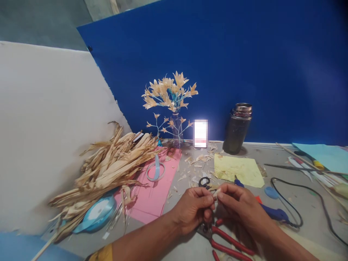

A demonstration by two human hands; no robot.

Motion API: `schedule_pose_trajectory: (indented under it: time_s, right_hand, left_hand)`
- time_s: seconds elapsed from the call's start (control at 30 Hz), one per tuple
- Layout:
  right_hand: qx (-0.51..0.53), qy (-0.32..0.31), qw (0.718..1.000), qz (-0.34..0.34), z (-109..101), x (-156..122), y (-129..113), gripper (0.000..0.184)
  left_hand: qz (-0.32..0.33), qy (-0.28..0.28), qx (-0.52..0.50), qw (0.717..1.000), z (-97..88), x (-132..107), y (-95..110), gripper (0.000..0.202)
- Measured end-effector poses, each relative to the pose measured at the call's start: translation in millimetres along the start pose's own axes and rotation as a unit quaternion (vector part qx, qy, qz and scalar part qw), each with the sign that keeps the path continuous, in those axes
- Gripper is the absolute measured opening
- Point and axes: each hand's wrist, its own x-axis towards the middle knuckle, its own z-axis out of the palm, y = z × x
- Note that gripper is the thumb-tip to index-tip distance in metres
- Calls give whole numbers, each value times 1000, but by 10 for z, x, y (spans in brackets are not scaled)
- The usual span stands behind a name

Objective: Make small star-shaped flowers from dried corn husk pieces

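My left hand [194, 208] and my right hand [243, 204] meet low in the middle of the view, both with fingers pinched together. Between the fingertips is a small pale piece of corn husk [216, 193], mostly hidden by the fingers. Directly below the hands lie red-handled pliers [231, 243], partly covered by them. A black scissor handle [204, 182] shows just beyond my left hand. To the right of my right hand lies a blue glue gun [276, 214] with a black cord.
Dried corn husks [116, 170] lie heaped at left beside a blue ribbon roll [99, 212]. A tape ring [156, 177] rests on pink paper [163, 195]. Husk flowers [171, 88] stand at the back, left of a dark flask [237, 128]. Yellow paper [239, 168] holds scraps.
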Motion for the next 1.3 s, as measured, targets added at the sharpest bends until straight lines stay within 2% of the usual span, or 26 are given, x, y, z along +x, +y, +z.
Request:
schedule_pose_trajectory:
  time_s: [0.13, 0.3, 0.53, 0.77, 0.9, 0.97, 1.1, 1.3]
  right_hand:
    - [-39, 37, 998, -15, -14, 5, 24, 34]
    - [-91, 40, 994, -39, -22, 5, 15, 34]
    - [-77, 0, 995, -55, -43, -8, 19, 29]
    - [-28, -22, 999, -18, 0, -25, -6, 26]
    - [-25, -61, 998, -15, 33, -45, -43, 22]
    - [-22, -47, 999, -14, 30, -47, -47, 23]
    - [-4, 34, 999, -9, 5, -46, -40, 38]
    - [-3, 23, 1000, -12, -9, -11, -7, 38]
  left_hand:
    - [14, 3, 14, 1000, -5, 9, -15, 45]
    - [43, 14, 39, 998, 17, 15, -27, 43]
    - [29, -11, 14, 999, 35, -15, -18, 40]
    - [30, -28, -6, 999, 7, -16, -22, 38]
    - [32, -29, -7, 999, -13, -1, -43, 41]
    - [29, -30, -7, 999, -24, 9, -54, 43]
    - [23, -16, -11, 1000, -28, 19, -56, 43]
    - [14, 3, 3, 1000, 4, 1, -36, 43]
